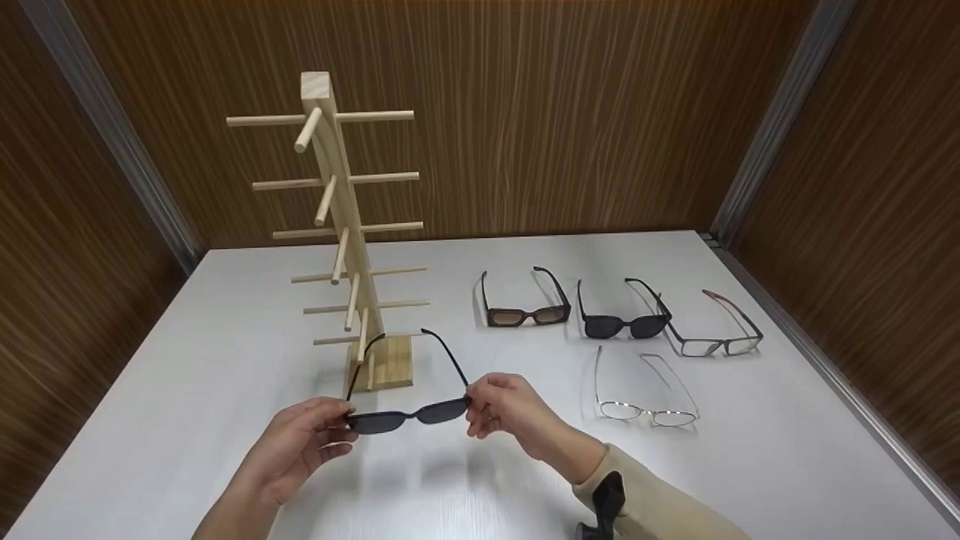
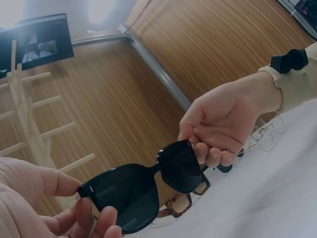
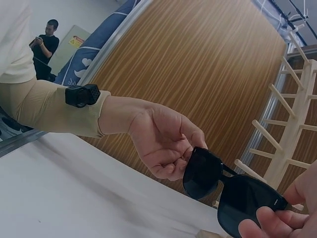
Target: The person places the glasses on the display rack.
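Between my two hands is a pair of black sunglasses [image 1: 441, 410], held up over the front of the table with its temples unfolded and pointing away from me. My left hand [image 1: 296, 442] pinches the left hinge corner of the frame between thumb and fingers. At the opposite corner, my right hand [image 1: 514, 412] pinches the frame in the same way. Both dark lenses show large in the left wrist view, the sunglasses [image 2: 130, 198] tilted there. Just beyond them stands a wooden peg rack [image 1: 349, 202], and the temple tips overlap its base [image 1: 394, 364] in the head view.
To the right lie brown-lensed sunglasses [image 1: 529, 316], black sunglasses [image 1: 628, 327], dark-framed glasses with red temple tips [image 1: 721, 346] and thin metal-rimmed glasses [image 1: 649, 413]. The white table [image 1: 187, 375] is enclosed by wood-grain panels [image 1: 562, 112]. A person [image 3: 47, 47] stands in the background.
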The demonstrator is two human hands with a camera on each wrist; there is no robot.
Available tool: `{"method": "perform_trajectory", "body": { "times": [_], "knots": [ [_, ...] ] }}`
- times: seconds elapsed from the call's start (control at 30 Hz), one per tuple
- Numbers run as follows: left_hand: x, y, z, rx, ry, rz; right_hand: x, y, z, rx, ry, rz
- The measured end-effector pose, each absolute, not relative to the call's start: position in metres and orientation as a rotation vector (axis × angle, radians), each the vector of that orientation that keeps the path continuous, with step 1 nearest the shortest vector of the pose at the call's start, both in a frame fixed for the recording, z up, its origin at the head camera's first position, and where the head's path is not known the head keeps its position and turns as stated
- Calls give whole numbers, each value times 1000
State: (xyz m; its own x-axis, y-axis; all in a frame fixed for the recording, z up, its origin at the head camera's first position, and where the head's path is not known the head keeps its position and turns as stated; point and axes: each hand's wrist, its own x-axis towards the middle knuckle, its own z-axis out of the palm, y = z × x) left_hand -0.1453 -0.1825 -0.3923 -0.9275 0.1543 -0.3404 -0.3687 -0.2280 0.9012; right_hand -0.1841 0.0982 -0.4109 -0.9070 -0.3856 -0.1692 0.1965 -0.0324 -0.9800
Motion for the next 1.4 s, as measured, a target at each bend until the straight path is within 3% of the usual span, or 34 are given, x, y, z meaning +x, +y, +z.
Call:
{"method": "perform_trajectory", "body": {
  "times": [0.47,1.4],
  "knots": [
    [-146,-206,-385,-239,1673,2265,-199,70,-407,-191,1841,-2024],
    [-194,-220,-395,-453,1763,2320,-252,39,-418,-69,1830,-2029]
  ]
}}
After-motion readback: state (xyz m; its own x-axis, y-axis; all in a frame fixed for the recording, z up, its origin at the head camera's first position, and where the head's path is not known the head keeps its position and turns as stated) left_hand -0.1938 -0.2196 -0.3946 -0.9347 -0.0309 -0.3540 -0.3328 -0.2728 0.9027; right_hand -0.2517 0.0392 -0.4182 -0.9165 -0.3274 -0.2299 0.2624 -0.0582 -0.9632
